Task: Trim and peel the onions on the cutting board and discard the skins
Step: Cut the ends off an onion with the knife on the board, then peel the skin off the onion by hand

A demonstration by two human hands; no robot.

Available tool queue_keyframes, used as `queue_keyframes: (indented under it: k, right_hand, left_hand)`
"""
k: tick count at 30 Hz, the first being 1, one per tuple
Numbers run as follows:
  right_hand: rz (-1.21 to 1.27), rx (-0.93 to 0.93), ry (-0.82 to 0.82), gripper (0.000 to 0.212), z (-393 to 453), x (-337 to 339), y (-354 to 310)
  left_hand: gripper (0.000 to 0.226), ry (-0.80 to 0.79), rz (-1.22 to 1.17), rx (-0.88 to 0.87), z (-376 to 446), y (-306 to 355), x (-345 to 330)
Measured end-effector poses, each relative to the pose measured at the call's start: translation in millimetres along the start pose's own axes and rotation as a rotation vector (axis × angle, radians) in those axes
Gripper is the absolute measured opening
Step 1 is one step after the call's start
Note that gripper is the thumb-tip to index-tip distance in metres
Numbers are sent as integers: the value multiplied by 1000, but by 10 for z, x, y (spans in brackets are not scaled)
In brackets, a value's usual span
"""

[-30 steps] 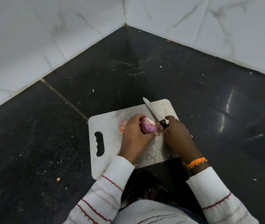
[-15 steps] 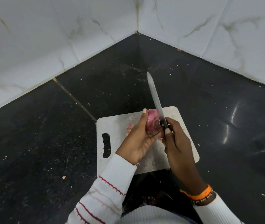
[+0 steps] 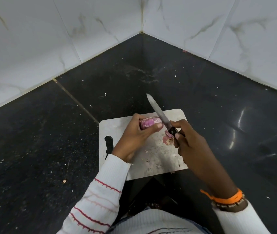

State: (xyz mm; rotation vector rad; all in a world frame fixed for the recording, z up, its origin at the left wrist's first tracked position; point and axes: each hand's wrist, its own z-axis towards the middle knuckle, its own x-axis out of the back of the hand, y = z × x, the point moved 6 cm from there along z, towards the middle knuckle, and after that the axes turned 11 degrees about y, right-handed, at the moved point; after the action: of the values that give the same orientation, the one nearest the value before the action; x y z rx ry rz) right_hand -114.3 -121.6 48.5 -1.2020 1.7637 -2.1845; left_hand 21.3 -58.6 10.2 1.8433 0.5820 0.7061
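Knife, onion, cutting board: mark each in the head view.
knife point(image 3: 158, 112), head view, middle of the bare blade.
onion point(image 3: 148, 123), head view, purple side showing between the left hand's fingers.
cutting board point(image 3: 153, 156), head view, bare stained surface between the two hands.

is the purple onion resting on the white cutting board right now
No, the left hand holds the purple onion lifted above the white cutting board, beside the steel knife gripped by the right hand.
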Motion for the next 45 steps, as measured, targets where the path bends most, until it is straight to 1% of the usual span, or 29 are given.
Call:
queue_keyframes:
  k: [2, 4, 5, 7, 9, 12, 13, 15, 17, 19, 21, 23, 25, 28, 29, 30, 31, 33, 35, 36, 37, 39, 41, 42, 44, 45]
  right_hand:
    - [32, -21, -15, 30, -8, -1, 5]
    - [33, -9, 30, 27, -41, -47, -27]
    - [35, 6, 59, 26, -62, -86, -48]
    - [59, 54, 107, 27, -107, -170, -103]
    - [80, 98, 142, 28, -164, -246, -130]
    - [52, 132, 161, 22, -222, -321, -117]
    - [67, 125, 157, 21, -218, -332, -92]
    - [179, 56, 158, 19, -169, -303, -33]
    - [240, -9, 233, 22, -84, -185, 43]
    - [161, -33, 301, 27, 26, -45, 134]
    - [-23, -66, 302, 39, 145, 39, 292]
    - [-251, -134, 257, 49, 234, 47, 522]
    - [-424, -176, 206, 52, 271, 10, 709]
    - [-556, -217, 107, 51, 265, -69, 840]
    - [-607, -196, 71, 52, 252, -82, 827]
    - [-634, -148, 70, 52, 249, -76, 776]
    - [-598, -80, 99, 52, 246, -57, 686]
    - [-352, 60, 145, 54, 221, -34, 441]
    - [-82, 95, 48, 56, 207, -114, 249]
    - [12, 87, 0, 53, 194, -183, 200]
    - [77, 81, -5, 49, 183, -237, 179]
    - [155, 70, 65, 37, 177, -279, 188]
    - [211, 56, 92, 31, 157, -296, 222]
    - [240, 48, 86, 30, 148, -307, 243]
    - [282, 18, 63, 30, 143, -331, 289]
    - [304, -1, 50, 30, 140, -344, 300]
  left_hand:
    - [53, -17, -10, 5, 4, 0, 3]
    - [63, -19, -70, 30, 17, -30, -52]
    - [62, -7, -115, 49, 15, -43, -81]
    - [50, 27, -218, 124, -3, -57, -127]
    - [51, 41, -311, 205, 23, -88, -160]
    - [54, 51, -413, 308, -2, -78, -186]
    - [53, 43, -435, 338, -15, -85, -199]
    - [48, 11, -500, 386, -45, -80, -232]
    - [49, 13, -553, 396, -39, -66, -234]
    - [56, 32, -557, 375, -15, -60, -196]
    - [55, 40, -551, 383, -17, -63, -164]
    - [48, 35, -554, 405, -26, -95, -143]
    - [43, 17, -542, 413, -39, -104, -128]
    - [42, -8, -524, 399, -63, -99, -123]
    - [44, -16, -483, 376, -70, -106, -126]
    - [47, -25, -421, 344, -65, -112, -129]
    - [48, -32, -362, 308, -63, -113, -132]
    - [47, -40, -288, 254, -72, -110, -144]
    - [48, -39, -246, 219, -82, -99, -168]
    - [47, -32, -225, 206, -93, -92, -176]
    - [47, -26, -202, 189, -108, -89, -184]
    - [43, -18, -113, 116, -136, -86, -176]
    - [37, -13, 22, -27, -143, -54, -132]
    - [32, -4, 52, -97, -149, -24, -99]
    - [27, 13, 7, -190, -164, 49, -41]
    - [26, 21, -31, -205, -166, 70, -23]
